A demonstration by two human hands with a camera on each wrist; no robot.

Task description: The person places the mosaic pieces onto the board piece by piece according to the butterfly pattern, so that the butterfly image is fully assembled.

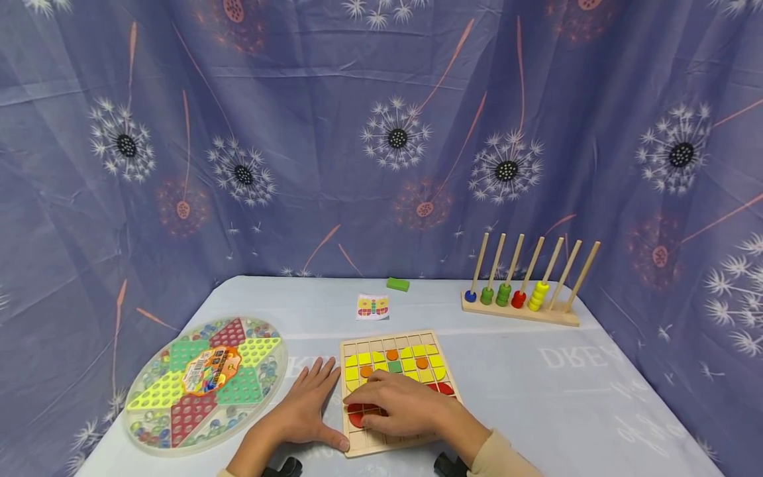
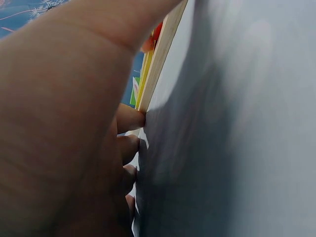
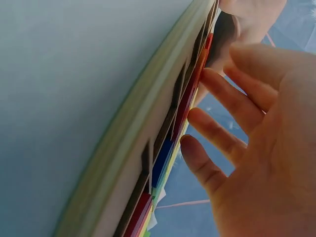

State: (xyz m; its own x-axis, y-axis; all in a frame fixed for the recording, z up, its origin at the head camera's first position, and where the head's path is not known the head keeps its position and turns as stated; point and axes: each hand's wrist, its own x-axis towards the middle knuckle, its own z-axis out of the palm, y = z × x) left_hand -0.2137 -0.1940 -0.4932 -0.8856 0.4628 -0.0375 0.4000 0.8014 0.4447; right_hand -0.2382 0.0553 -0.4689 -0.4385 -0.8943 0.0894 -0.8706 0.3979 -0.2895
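A wooden grid board (image 1: 357, 442) lies on the table with flat coloured pieces set in its squares. Yellow pieces (image 1: 440, 361) fill much of the upper half, among orange discs (image 1: 422, 362) and a green square (image 1: 395, 366). Red pieces (image 1: 356, 420) run along the lower rows. My left hand (image 1: 301, 411) rests spread at the board's left side, thumb at the near corner. Over the board's lower left, my right hand (image 1: 405, 403) touches the pieces with loosely bent fingertips. In the right wrist view, those fingers (image 3: 219, 133) reach to the board's face beside a blue piece (image 3: 162, 163).
A round Chinese checkers board (image 1: 238, 387) with marbles lies at the left. Behind the grid board are a small pattern card (image 1: 372, 307) and a green block (image 1: 397, 284). A peg stand (image 1: 518, 311) with coloured beads stands at the back right, before a curtain (image 1: 334, 165).
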